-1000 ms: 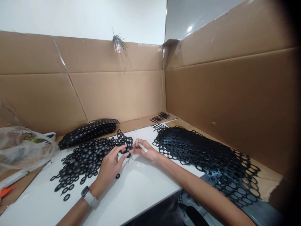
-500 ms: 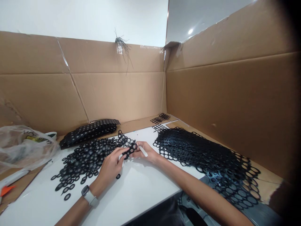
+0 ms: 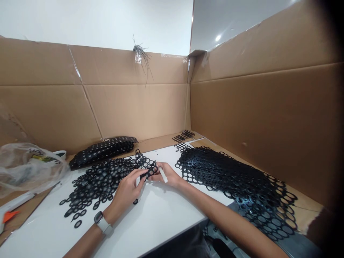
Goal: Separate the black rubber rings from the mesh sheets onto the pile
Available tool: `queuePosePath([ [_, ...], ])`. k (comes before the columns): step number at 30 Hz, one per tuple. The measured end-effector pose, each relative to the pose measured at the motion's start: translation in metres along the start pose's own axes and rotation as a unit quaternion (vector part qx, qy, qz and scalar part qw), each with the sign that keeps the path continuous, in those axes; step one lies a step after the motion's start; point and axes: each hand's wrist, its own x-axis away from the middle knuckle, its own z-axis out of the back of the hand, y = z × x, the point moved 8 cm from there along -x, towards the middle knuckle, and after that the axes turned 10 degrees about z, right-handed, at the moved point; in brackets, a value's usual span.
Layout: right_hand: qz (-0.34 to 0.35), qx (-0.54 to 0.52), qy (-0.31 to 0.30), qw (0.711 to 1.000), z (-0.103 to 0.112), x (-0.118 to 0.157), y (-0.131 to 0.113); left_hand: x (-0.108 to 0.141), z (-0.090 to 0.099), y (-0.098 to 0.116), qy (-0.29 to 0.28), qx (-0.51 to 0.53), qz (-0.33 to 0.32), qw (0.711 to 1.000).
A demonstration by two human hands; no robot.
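Note:
My left hand [image 3: 127,190], with a pale-strapped watch [image 3: 102,223] on the wrist, pinches a piece of black ring mesh [image 3: 146,164] between thumb and fingers. At the right end of that piece, my right hand [image 3: 170,175] has its fingers closed around a slim white pen-like tool [image 3: 162,175]. The tool's tip is hidden behind the fingers. Loose black rings [image 3: 103,181] lie heaped to the left of the mesh, partly behind my left hand. One ring [image 3: 135,201] rests just below that hand.
A thick stack of black ring mesh [image 3: 225,170] covers the right side of the white board [image 3: 158,222] and hangs over its front edge. Behind are a rolled black perforated bundle [image 3: 104,148] and cardboard walls [image 3: 134,111]. A clear plastic bag [image 3: 29,172] lies left.
Both hands keep nearly the same place and hold. The white tool has tilted slightly more upright in my right hand, and the view has shifted a little.

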Motion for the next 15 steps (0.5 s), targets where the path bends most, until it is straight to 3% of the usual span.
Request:
queuePosePath([
  [7, 0.034, 0.012, -0.008, 0.999, 0.000, 0.000, -0.004, -0.001, -0.002, -0.007, -0.011, 0.026, 0.038, 0.999],
  [15, 0.044, 0.029, -0.040, 0.998, -0.010, 0.006, -0.020, -0.009, -0.012, -0.029, -0.066, 0.106, 0.089, 0.988],
])
